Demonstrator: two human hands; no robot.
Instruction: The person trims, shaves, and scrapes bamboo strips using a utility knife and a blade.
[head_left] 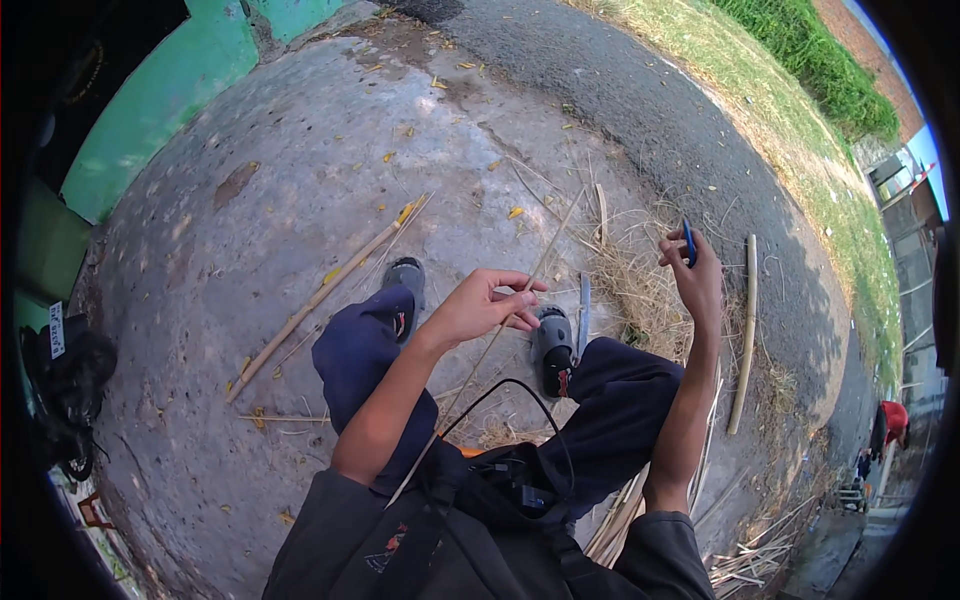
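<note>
My left hand [478, 306] pinches a long thin strip, apparently split bamboo [561, 232], between thumb and fingers. The strip slants from the far side past my hand down toward my lap. To the right, my raised right hand [702, 278] is closed round a small blue object [689, 243]. Only its curved blue part shows, so its kind is unclear. A flat, narrow blade-like piece [584, 312] lies on the ground by my right shoe [552, 350]. Beyond it spreads a heap of pale, curly shavings [640, 285].
A bamboo pole [325, 291] lies on the concrete at left, a shorter piece [748, 335] at right. Split strips [622, 520] lie beside my right leg, more [755, 565] at lower right. A dark cable [535, 392] loops over my lap. A person in red [893, 422] is far right.
</note>
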